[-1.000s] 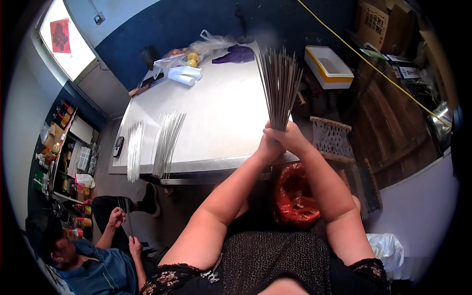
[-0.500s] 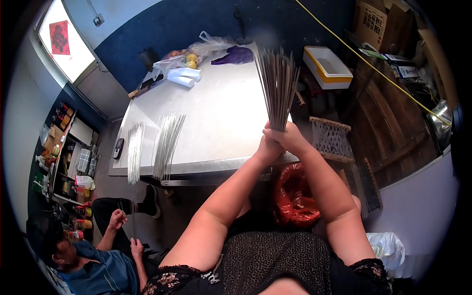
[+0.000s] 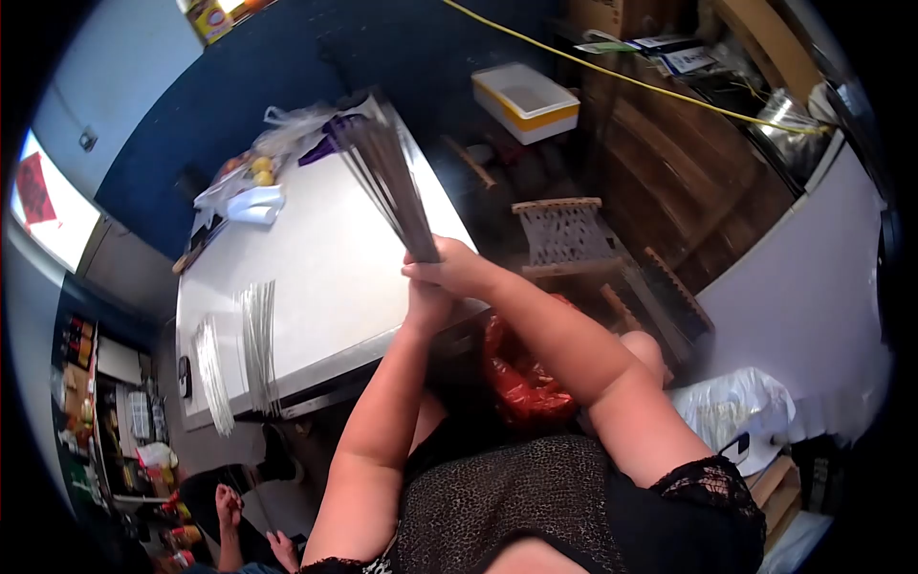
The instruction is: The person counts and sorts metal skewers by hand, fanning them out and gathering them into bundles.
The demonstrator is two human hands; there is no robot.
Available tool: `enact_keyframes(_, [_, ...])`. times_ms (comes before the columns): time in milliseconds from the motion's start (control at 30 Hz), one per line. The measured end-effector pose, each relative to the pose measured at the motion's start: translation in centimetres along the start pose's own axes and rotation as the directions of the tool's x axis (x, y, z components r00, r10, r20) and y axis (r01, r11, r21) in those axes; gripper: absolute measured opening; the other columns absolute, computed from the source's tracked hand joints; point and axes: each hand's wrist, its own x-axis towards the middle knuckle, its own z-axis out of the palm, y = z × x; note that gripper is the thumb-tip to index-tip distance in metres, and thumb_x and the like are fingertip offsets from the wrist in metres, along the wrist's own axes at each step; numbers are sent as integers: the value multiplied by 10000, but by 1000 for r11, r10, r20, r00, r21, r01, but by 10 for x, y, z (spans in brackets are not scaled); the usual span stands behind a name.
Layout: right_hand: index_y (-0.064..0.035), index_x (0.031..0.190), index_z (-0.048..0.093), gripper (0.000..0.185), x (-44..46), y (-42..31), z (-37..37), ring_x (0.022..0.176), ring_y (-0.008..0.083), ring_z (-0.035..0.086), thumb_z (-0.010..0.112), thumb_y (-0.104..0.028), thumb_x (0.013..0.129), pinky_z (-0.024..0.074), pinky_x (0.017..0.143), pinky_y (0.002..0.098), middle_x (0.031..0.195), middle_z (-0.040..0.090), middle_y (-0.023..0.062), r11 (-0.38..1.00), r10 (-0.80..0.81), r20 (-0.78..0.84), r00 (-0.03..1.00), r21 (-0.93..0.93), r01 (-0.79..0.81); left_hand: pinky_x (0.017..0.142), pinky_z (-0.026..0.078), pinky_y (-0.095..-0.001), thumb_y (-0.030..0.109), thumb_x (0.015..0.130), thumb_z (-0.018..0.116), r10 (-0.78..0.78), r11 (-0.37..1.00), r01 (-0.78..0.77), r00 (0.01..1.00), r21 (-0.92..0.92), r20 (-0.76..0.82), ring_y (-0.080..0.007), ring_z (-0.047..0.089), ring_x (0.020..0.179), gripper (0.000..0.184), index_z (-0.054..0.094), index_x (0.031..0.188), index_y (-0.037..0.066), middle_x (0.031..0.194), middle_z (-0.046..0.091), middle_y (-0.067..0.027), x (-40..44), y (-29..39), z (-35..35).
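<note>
Dark rod bundle is up in both hands, off the table, over the area by its near right corner. Grip is at the lower end; the long free ends lean up and left toward the far right corner, slightly fanned.

Fingers: right hand is closed around the base of the bundle. Left hand is just below and touching it, fingers curled in at the rod ends. Can't tell how much of the load the left takes; the overlap hides its inner side.

Step in hand, my read: gathering and holding the rods as one bunch, two-handed. Nothing visible says whether the ends are fully evened up. A next move from this pose calls for a firm closed grip, base ends level, and a controlled tilt. The far ends look loose, so a slack grip could let single rods slide or splay. Watch the clearance to the purple bag near the far edge; the tips overlap it in view, contact unclear.

Two pale rod bundles lie apart by the near left corner, ends past the near edge. Phone is at the left edge. Red bag sits below the near right corner. Co-worker's hands are beyond the near left corner, well apart from this grip.
</note>
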Motion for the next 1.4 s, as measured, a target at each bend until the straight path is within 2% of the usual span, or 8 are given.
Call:
enact_keyframes(300, [-17,882,527,150,4,9,1,662,136,572,617,-101,798,472,649,247,717,585,55,999,16,5,1000,37,-16,637,474,-306,65,806,573,21,998,-25,997,-62,-69,-196,587,800,178,527,970,16,890,575,-87,-2,2,3])
enact_keyframes(433, [-15,922,533,209,3,6,1,710,147,577,640,-138,792,475,679,258,768,599,71,994,50,8,999,99,-50,614,475,-296,94,813,584,-117,993,115,992,-36,-49,-192,589,760,167,535,950,11,859,573,-70,-18,-18,-7])
enact_keyframes(500, [26,962,519,322,-7,3,5,801,210,570,655,-210,789,463,736,311,852,590,154,994,-56,-45,997,-96,51,603,475,-291,108,817,590,-183,983,182,983,-26,-36,-189,590,739,166,539,939,8,843,573,-62,-30,-25,-5])
enact_keyframes(567, [31,965,512,366,-28,-10,9,807,228,565,625,-283,813,455,753,329,853,588,177,992,-26,64,998,-121,33,483,438,-263,174,820,614,-446,833,442,892,-333,69,-147,561,586,173,545,883,28,719,552,-28,-53,41,-3])
enact_keyframes(633, [17,998,532,405,-55,-10,8,827,219,563,584,-351,837,449,761,329,883,595,162,981,72,160,984,-188,-42,381,356,-230,217,813,631,-511,591,565,815,-576,274,-96,483,450,181,539,820,60,586,497,8,-85,57,-13])
enact_keyframes(800, [-24,1115,564,371,-115,26,2,813,128,568,520,-322,897,455,720,259,902,616,72,960,277,242,930,-101,-260,312,231,-227,86,845,539,-635,357,676,682,-645,364,-83,303,324,94,490,925,86,471,343,23,-115,79,-17])
enact_keyframes(933, [-16,1125,562,320,-145,47,2,791,98,579,538,-243,901,473,707,241,904,622,41,884,434,267,861,56,-463,338,282,-242,116,862,556,-699,300,683,633,-666,334,-81,303,334,115,484,950,99,491,342,35,-123,69,-19])
enact_keyframes(1400, [25,1133,535,304,-146,58,16,818,110,589,552,-155,887,484,740,244,937,628,78,837,469,292,833,154,-525,400,331,-215,185,873,561,-765,189,731,528,-656,368,-61,381,442,177,475,1003,102,602,422,30,-125,52,-33])
